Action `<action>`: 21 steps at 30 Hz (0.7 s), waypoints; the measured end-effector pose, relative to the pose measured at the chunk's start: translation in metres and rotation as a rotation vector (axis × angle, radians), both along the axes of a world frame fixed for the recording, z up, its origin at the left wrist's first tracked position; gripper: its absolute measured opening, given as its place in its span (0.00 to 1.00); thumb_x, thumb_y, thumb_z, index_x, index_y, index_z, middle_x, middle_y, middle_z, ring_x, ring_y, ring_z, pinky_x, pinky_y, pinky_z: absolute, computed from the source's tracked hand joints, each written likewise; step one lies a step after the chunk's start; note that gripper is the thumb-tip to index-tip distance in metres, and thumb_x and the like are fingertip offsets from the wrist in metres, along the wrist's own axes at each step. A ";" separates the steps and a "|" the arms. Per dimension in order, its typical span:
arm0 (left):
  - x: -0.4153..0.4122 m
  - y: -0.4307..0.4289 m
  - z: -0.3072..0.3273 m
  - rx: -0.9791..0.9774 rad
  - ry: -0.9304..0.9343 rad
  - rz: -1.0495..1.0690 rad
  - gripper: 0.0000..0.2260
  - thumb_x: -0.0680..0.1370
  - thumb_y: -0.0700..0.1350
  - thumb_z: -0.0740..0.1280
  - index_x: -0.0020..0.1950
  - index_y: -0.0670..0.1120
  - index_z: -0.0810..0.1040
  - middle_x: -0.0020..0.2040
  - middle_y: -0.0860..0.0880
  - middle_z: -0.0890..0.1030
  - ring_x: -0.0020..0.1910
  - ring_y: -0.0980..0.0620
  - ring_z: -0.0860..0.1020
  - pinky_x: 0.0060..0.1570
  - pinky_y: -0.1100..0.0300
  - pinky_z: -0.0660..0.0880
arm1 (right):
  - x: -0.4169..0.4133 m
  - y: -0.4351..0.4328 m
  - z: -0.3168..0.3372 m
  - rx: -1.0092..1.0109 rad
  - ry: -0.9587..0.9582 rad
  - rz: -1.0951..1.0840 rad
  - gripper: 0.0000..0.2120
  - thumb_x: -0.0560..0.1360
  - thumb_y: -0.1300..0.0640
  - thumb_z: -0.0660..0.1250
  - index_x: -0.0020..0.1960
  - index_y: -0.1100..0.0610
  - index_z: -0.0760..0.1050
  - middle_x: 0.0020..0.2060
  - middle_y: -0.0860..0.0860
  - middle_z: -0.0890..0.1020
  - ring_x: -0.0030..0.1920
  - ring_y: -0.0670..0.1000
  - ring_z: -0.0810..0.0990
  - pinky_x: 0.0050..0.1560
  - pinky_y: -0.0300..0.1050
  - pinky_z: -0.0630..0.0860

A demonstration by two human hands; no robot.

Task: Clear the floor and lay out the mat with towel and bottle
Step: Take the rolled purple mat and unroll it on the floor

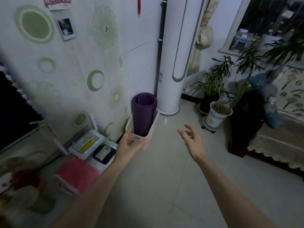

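The mat (144, 112) stood rolled on end in a white bin (153, 127) by the wall, just beside a tall cooler (172, 63). Foam, I'd judge: light, soft, best clasped round the roll's top. The left grip (131, 143) cupped the bin's near rim; whether it had closed, I couldn't tell. The right grip (190, 137) hung spread and empty over pale floor (164, 178) tiles. Potted plants (217, 112) stood beyond.
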State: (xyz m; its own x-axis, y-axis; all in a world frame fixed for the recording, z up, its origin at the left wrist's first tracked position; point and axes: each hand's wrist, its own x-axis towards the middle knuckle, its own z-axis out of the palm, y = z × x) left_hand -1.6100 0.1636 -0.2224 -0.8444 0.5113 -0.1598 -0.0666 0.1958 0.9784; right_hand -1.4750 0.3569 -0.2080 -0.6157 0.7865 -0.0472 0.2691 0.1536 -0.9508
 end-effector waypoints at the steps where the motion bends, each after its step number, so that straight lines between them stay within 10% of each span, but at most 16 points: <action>1: -0.013 0.011 0.000 0.002 0.001 -0.003 0.32 0.67 0.50 0.77 0.68 0.56 0.67 0.55 0.53 0.76 0.58 0.52 0.74 0.58 0.59 0.69 | -0.012 0.010 0.000 -0.008 -0.005 -0.004 0.28 0.74 0.42 0.67 0.70 0.53 0.68 0.58 0.57 0.78 0.54 0.53 0.78 0.49 0.45 0.72; 5: -0.066 0.057 0.001 0.036 -0.009 -0.020 0.24 0.68 0.46 0.77 0.53 0.65 0.69 0.52 0.57 0.77 0.57 0.55 0.75 0.59 0.60 0.70 | -0.062 0.052 0.000 -0.001 -0.025 -0.008 0.29 0.73 0.41 0.66 0.70 0.52 0.68 0.58 0.56 0.78 0.54 0.53 0.78 0.54 0.49 0.75; 10: -0.124 0.114 0.000 0.034 -0.007 0.000 0.24 0.70 0.44 0.75 0.53 0.66 0.68 0.46 0.64 0.74 0.44 0.71 0.74 0.38 0.80 0.68 | -0.129 0.111 -0.011 -0.010 -0.037 0.016 0.30 0.73 0.40 0.66 0.70 0.52 0.68 0.59 0.56 0.78 0.55 0.52 0.78 0.53 0.47 0.75; 21: -0.267 0.276 -0.030 -0.045 -0.111 0.135 0.36 0.70 0.49 0.75 0.74 0.49 0.62 0.64 0.47 0.73 0.61 0.50 0.73 0.53 0.59 0.69 | -0.300 0.280 -0.050 -0.074 -0.090 0.143 0.32 0.72 0.38 0.67 0.70 0.53 0.67 0.58 0.55 0.79 0.53 0.50 0.79 0.51 0.46 0.75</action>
